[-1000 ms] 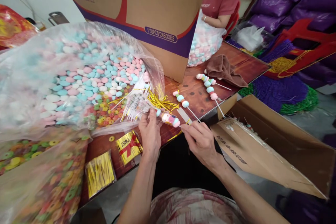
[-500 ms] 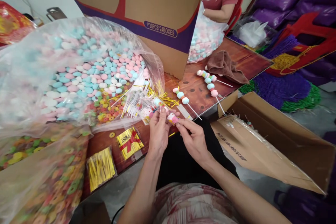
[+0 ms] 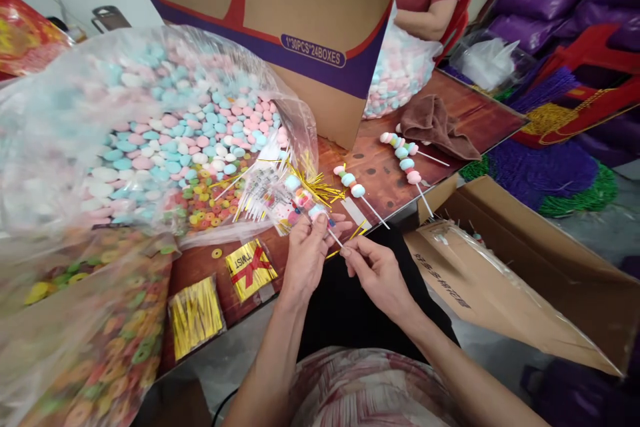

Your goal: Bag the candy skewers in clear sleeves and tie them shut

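1. The left hand (image 3: 306, 255) is closed on a candy stick (image 3: 305, 202) that sits inside a clear printed bag (image 3: 277, 199). The fingers pinch the bag's open end, just under the last candy.
2. The right hand (image 3: 376, 271) pinches the thin white end of the same stick between thumb and finger. The two hands are very close, just beside each other.
3. The candy stick is up off the table (image 3: 373, 170), over its near edge. It tilts up and away to the left, with blue, pink and white round candies on it.
4. A heap of gold twist ties (image 3: 310, 185) lies on the table just behind the bag.
5. Two more candy sticks lie flat on the table to the right: a short one (image 3: 349, 181) and a longer one (image 3: 404, 157).
6. A big clear sack of pink, blue and white candies (image 3: 150, 127) fills the left side. Small coloured ring candies (image 3: 213, 203) lie at its mouth.
7. Two gold packets (image 3: 250, 268) lie near the table's front edge, left of the hands.
8. A large cardboard box (image 3: 300, 20) stands at the back. An open box (image 3: 505, 273) lies low on the right.
9. A brown cloth (image 3: 435, 125) lies on the far end of the table, near another person's arm (image 3: 423, 13).
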{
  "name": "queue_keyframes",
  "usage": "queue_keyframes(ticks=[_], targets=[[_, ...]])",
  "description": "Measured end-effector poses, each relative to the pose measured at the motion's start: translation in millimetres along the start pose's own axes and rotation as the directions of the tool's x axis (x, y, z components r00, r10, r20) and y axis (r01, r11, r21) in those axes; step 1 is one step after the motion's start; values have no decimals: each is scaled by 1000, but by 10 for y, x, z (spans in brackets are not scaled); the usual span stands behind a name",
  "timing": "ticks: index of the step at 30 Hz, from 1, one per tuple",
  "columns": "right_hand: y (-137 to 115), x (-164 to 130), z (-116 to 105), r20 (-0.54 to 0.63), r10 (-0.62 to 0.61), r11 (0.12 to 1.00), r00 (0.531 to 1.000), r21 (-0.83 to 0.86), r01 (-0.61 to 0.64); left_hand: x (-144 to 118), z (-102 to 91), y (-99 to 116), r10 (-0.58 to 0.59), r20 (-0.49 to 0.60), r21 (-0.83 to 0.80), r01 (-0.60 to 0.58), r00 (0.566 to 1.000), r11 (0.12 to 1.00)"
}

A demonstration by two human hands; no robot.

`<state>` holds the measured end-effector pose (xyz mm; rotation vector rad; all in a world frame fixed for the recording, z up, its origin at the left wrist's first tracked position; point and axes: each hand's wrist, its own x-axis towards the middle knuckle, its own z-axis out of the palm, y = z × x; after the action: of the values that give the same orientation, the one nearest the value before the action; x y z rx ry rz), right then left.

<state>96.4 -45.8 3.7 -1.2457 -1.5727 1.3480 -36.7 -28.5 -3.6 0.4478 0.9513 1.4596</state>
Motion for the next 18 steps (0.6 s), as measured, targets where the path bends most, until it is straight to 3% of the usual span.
queue_keyframes(ticks=[6, 11, 14, 18], targets=[[48, 42, 143, -12, -71, 997, 997, 25, 72, -113, 14, 22, -40, 32, 16, 39, 999, 999], [-56, 103, 217, 49, -57, 993, 997, 105, 51, -172, -101, 18, 95, -12, 95, -93, 995, 991], [-155, 156, 299, 66, 7, 974, 998, 227, -22, -267, -162, 32, 158, -15, 168, -153, 987, 974], [-201, 152, 436, 96, 194, 857, 976, 467, -216, -424, -201, 237, 112, 78, 121, -121, 991, 985]])
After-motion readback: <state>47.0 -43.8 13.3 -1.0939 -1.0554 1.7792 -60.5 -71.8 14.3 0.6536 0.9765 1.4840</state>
